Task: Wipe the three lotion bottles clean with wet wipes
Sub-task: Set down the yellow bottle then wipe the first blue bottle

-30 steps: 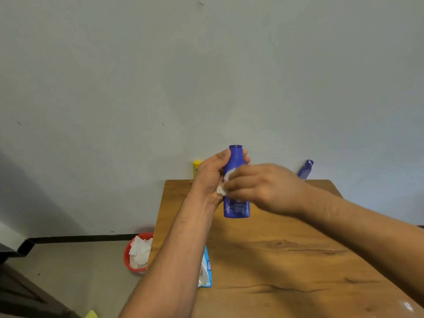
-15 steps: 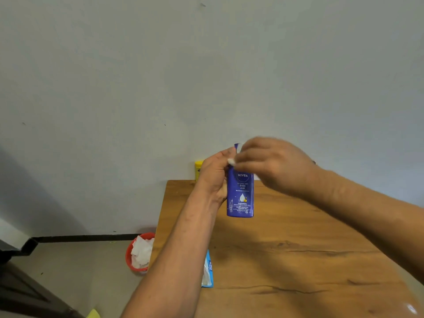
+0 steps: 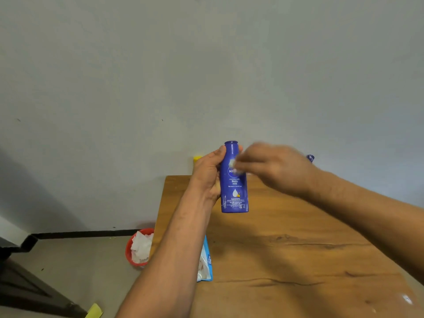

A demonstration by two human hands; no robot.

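Floor, far left: round red plastic bin (image 3: 128, 252) holding crumpled white used wipes (image 3: 141, 247), standing just beside left edge of brown wooden table (image 3: 298, 249). Flat light-blue plastic wipes pack (image 3: 206, 262) lies on table at that left edge, partly hidden by left forearm. Yellow bottle cap (image 3: 197, 158) peeks out behind left hand, at table's far end by wall; rest of that bottle hidden.

Left hand (image 3: 206, 177) grips dark-blue plastic lotion bottle (image 3: 234, 193) round its upper half: thumb up along left side of neck, fingers wrapped behind. Bottle is upright, label w/ white "Body Milk" print facing camera, over far-left part of table. Can't tell if base touches wood.

Right hand (image 3: 275, 171), motion-blurred, reaches in from right side. Its fingertips pinch small white wet wipe wad (image 3: 235, 166) and press it vs. bottle's upper front, covering part of round logo just below neck.

Far right, just above right wrist: top of second dark-blue bottle (image 3: 310, 157) shows by wall, rest hidden behind arm. Table top near camera shows dark grain streaks.
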